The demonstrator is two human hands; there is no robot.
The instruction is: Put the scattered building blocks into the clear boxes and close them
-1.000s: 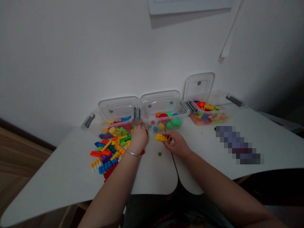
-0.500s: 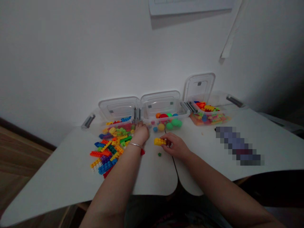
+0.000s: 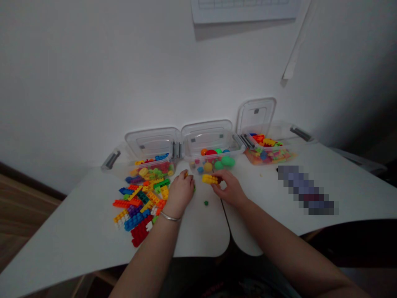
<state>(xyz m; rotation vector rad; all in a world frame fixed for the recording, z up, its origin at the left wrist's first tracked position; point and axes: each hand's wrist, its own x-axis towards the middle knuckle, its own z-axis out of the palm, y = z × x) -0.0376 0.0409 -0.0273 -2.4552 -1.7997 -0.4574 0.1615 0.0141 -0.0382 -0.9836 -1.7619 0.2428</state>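
My right hand (image 3: 230, 188) pinches a yellow building block (image 3: 209, 179) between thumb and fingers, its studs showing, a little above the table in front of the middle box. My left hand (image 3: 182, 189) is back-up beside the pile of colored building blocks (image 3: 143, 198), its fingers curled down. Bits of yellow and green show at its fingertips, but most of what it holds is hidden beneath the hand. On the table between the two wrists lies a small dark green piece (image 3: 206, 203).
Along the wall stand three clear boxes with lids raised: a left box (image 3: 133, 169) of blocks, a middle box (image 3: 198, 158) of colored balls, a right box (image 3: 290, 151) of mixed pieces. A pixelated item (image 3: 307, 190) lies at right. A seam divides the white table (image 3: 204, 236).
My left hand has drawn back from beside the left and middle boxes toward me, with yellow and green now showing at its fingers. My right hand keeps the yellow building block, turned slightly.
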